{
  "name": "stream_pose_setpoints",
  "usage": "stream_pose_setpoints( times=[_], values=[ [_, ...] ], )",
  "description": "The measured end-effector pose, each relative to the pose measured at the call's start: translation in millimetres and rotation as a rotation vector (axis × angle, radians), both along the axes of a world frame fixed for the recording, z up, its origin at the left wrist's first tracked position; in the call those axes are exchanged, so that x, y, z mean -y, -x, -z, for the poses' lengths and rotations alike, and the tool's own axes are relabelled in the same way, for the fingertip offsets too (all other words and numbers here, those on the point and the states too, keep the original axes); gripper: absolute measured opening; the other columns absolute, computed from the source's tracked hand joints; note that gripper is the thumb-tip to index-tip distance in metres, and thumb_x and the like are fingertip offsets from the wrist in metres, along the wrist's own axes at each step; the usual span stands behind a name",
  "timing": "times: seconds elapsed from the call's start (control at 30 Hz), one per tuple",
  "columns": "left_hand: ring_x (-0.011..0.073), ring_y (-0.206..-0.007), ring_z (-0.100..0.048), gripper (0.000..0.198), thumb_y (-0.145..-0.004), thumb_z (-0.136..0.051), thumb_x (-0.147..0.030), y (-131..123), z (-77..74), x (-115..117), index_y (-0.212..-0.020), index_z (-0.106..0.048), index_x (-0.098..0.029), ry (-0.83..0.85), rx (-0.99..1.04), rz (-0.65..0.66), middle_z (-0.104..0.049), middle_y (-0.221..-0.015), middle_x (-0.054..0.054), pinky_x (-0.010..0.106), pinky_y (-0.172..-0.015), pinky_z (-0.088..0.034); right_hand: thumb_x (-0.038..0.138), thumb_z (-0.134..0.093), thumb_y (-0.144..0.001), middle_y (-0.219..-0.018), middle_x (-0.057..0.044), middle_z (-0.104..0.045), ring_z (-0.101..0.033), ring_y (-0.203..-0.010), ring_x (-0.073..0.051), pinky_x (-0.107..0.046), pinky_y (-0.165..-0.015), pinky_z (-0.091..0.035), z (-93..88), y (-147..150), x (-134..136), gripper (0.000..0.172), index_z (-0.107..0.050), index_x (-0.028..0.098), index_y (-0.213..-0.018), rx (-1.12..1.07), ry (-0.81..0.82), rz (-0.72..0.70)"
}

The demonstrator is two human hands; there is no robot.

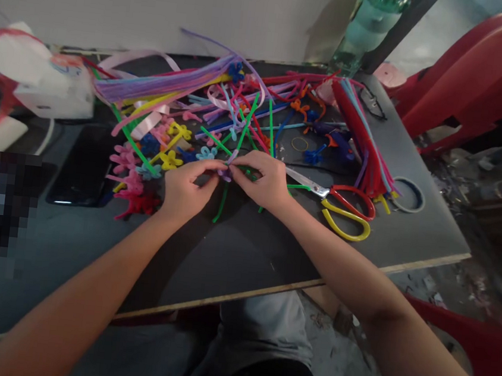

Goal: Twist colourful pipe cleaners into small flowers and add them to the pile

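Both hands are over the middle of the dark grey table top (234, 258). The left hand (185, 190) and the right hand (263, 180) meet fingertip to fingertip, each pinching narrowly on a small lilac pipe-cleaner piece (226, 172) held just above the table. A green pipe-cleaner stem (221, 200) runs down from that spot toward the person; whether it is joined to the lilac piece cannot be told. Just right of the right hand lie scissors with red and yellow handles (347, 210), blades pointing at the wrist. Left of the left hand sits a cluster of small twisted pipe-cleaner flowers in pink, yellow, blue and red (145, 171). Behind the hands spreads a loose heap of long coloured pipe cleaners (225, 95). A black phone (83, 164) lies flat, further left.
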State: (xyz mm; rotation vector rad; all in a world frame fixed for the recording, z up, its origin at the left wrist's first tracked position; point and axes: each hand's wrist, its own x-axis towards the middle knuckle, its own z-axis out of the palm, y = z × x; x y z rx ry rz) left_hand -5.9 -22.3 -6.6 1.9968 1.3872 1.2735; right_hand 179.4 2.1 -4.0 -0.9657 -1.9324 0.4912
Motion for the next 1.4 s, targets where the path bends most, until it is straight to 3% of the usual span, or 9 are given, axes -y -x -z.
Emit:
stream_pose_setpoints(
  times=[0.1, 0.23, 0.43, 0.63, 0.83, 1.0, 1.23, 1.4],
  values=[
    [0.0193, -0.102, -0.076, 0.025, -0.095, -0.055, -0.026, -3, -5.0, 1, -0.105, -0.077, -0.02, 0.023, 0.113, 0.02, -0.08, -0.108, 0.004, 0.03, -0.094, -0.06, 0.028, -0.058, -0.092, -0.085, -0.005, -0.074, -0.065, -0.075, -0.014, -0.026, -0.071, -0.051, 0.6, 0, -1, 0.021, -0.074, 0.016, -0.088, -0.013, -0.016, 0.035],
    [0.0197, -0.09, -0.077, 0.028, -0.091, -0.067, -0.042, -4, -5.5, 0, -0.101, -0.078, -0.018, 0.1, 0.203, 0.004, -0.081, -0.1, 0.006, 0.029, -0.084, -0.063, 0.028, -0.057, -0.091, -0.088, -0.005, -0.073, -0.066, -0.08, -0.015, -0.028, -0.074, -0.052, 1.0, 2, 0, 0.018, -0.072, 0.018, -0.088, 0.07, 0.027, 0.042],
    [0.02, -0.083, -0.075, 0.025, -0.085, -0.073, -0.043, 3, 1.2, -8, -0.092, -0.08, -0.02, 0.141, 0.184, 0.03, -0.08, -0.089, 0.005, 0.03, -0.078, -0.062, 0.029, -0.051, -0.095, -0.094, -0.008, -0.074, -0.069, -0.088, -0.018, -0.03, -0.08, -0.053, 2.5, 1, 0, 0.024, -0.072, 0.017, -0.093, 0.179, -0.045, 0.011],
    [0.0198, -0.094, -0.071, 0.015, -0.086, -0.075, -0.036, 10, 2.1, -12, -0.088, -0.078, -0.022, 0.048, 0.013, 0.031, -0.077, -0.094, 0.005, 0.03, -0.076, -0.059, 0.029, -0.05, -0.098, -0.099, -0.008, -0.074, -0.069, -0.093, -0.018, -0.03, -0.079, -0.053, 1.4, -2, -1, 0.025, -0.072, 0.018, -0.102, 0.295, -0.044, -0.052],
    [0.0203, -0.094, -0.069, 0.023, -0.086, -0.076, -0.045, 10, 1.3, -14, -0.088, -0.077, -0.023, -0.002, 0.038, -0.017, -0.074, -0.094, 0.005, 0.031, -0.074, -0.057, 0.028, -0.047, -0.101, -0.096, -0.009, -0.072, -0.068, -0.09, -0.017, -0.03, -0.078, -0.053, 1.4, -1, -1, 0.027, -0.071, 0.016, -0.102, 0.229, -0.088, -0.113],
    [0.0233, -0.098, -0.069, 0.029, -0.085, -0.077, -0.049, 5, -2.7, -13, -0.071, -0.072, -0.024, -0.004, 0.032, -0.062, -0.078, -0.086, 0.004, 0.039, -0.084, -0.058, 0.028, -0.047, -0.101, -0.091, -0.008, -0.07, -0.064, -0.083, -0.016, -0.029, -0.074, -0.052, 2.7, 1, -1, 0.025, -0.069, 0.017, -0.097, 0.135, -0.097, -0.149],
    [0.021, -0.086, -0.072, 0.03, -0.076, -0.083, -0.045, 12, -1.2, -17, -0.06, -0.071, -0.023, 0.133, 0.132, 0.117, -0.076, -0.077, 0.002, 0.041, -0.091, -0.058, 0.027, -0.046, -0.104, -0.088, -0.006, -0.068, -0.064, -0.087, -0.016, -0.032, -0.081, -0.053, 0.5, -2, -1, 0.027, -0.068, 0.02, -0.091, 0.082, -0.12, -0.343],
    [0.0214, -0.085, -0.072, 0.028, -0.071, -0.086, -0.042, 16, 0.7, -19, -0.059, -0.07, -0.022, 0.192, 0.205, 0.204, -0.076, -0.079, 0.004, 0.041, -0.09, -0.058, 0.033, -0.046, -0.105, -0.086, -0.005, -0.07, -0.066, -0.084, -0.015, -0.031, -0.081, -0.055, 0.8, -3, 1, 0.035, -0.073, 0.02, -0.087, 0.047, -0.08, -0.351]
  ],
)
